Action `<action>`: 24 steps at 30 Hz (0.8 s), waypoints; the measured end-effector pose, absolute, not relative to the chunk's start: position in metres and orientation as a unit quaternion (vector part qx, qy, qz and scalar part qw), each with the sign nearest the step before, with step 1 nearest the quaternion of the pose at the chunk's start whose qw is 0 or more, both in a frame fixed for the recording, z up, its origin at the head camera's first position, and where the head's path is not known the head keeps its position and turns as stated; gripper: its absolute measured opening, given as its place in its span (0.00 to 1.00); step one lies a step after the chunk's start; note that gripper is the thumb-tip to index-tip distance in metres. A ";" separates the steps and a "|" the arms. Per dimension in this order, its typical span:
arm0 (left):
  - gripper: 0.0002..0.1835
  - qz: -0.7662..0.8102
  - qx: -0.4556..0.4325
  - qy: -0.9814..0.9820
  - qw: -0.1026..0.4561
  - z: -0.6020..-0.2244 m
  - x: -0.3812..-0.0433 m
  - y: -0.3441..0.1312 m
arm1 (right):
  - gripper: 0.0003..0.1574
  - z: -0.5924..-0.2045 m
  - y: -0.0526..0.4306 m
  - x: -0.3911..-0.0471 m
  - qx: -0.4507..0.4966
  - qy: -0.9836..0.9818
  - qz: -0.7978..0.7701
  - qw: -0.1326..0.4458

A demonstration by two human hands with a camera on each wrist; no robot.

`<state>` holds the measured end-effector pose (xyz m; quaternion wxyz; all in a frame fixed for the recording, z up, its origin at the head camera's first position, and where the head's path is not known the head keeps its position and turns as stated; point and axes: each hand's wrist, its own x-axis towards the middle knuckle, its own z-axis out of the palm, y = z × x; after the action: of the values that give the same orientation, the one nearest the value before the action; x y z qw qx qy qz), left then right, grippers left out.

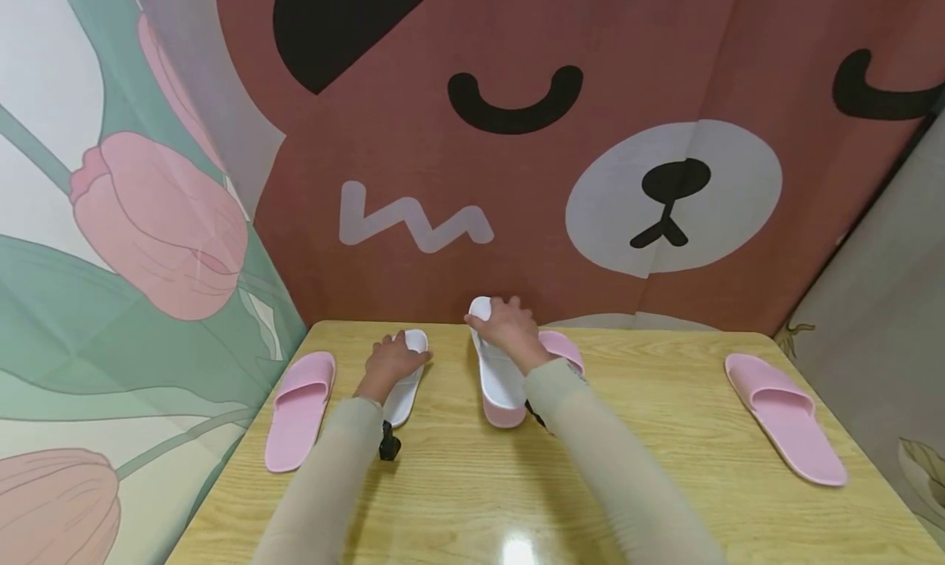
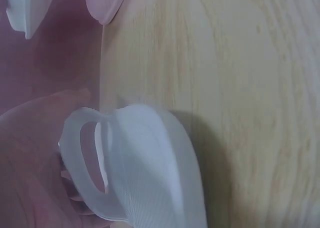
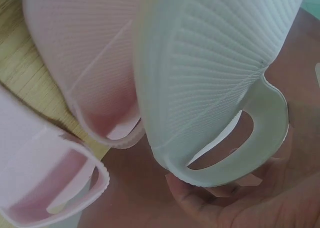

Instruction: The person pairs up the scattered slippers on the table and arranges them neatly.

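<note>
With both hands gripping white slippers, left (image 1: pixel 391 362) and right (image 1: pixel 509 329), keep each sole level near the frame's centre.

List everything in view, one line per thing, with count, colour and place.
pink slippers: three, pink; one at the table's left edge, one at the right, one behind the right hand.
white slippers: two, white; left one flat under the left hand, right one tilted on its side.
table: one, light wood.
backdrop cloths: bear print behind, tulip print at left.
left hand: grips the left white slipper.
right hand: grips the right white slipper.
</note>
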<state>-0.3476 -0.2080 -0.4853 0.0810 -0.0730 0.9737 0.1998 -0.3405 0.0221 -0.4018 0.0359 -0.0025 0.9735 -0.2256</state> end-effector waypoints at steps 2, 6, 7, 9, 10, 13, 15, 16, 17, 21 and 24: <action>0.53 0.201 -0.072 0.974 0.079 -0.485 -0.347 -0.207 | 0.52 -0.402 0.019 -0.340 -0.005 0.974 -0.224 0.036; 0.53 0.199 -0.067 0.975 0.078 -0.483 -0.346 -0.207 | 0.53 -0.402 0.012 -0.339 -0.008 0.974 -0.223 0.037; 0.53 0.201 -0.065 0.974 0.078 -0.483 -0.345 -0.207 | 0.53 -0.402 0.010 -0.338 -0.007 0.974 -0.223 0.035; 0.52 0.205 -0.060 0.974 0.078 -0.482 -0.345 -0.207 | 0.52 -0.402 0.007 -0.338 -0.006 0.974 -0.226 0.031; 0.51 0.208 -0.058 0.973 0.078 -0.482 -0.345 -0.209 | 0.52 -0.402 0.005 -0.337 -0.005 0.974 -0.226 0.030; 0.50 0.212 -0.051 0.972 0.083 -0.482 -0.345 -0.211 | 0.52 -0.403 -0.001 -0.336 -0.007 0.974 -0.225 0.027; 0.49 0.213 -0.046 0.972 0.086 -0.482 -0.345 -0.213 | 0.52 -0.404 -0.004 -0.335 -0.007 0.975 -0.222 0.026; 0.49 0.213 -0.044 0.972 0.087 -0.482 -0.345 -0.213 | 0.52 -0.405 -0.005 -0.335 -0.006 0.975 -0.220 0.027; 0.49 0.214 -0.041 0.972 0.088 -0.482 -0.345 -0.214 | 0.52 -0.405 -0.007 -0.335 -0.005 0.975 -0.219 0.027; 0.49 0.217 -0.039 0.972 0.085 -0.481 -0.343 -0.215 | 0.52 -0.409 -0.012 -0.334 -0.005 0.975 -0.221 0.031; 0.49 0.219 -0.039 0.972 0.081 -0.479 -0.343 -0.215 | 0.52 -0.411 -0.015 -0.334 -0.008 0.974 -0.225 0.031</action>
<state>-0.3432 -0.2146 -0.4788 0.0809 -0.0392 0.9716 0.2189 -0.3344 -0.0154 -0.4111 0.0310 -0.0080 0.9739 -0.2246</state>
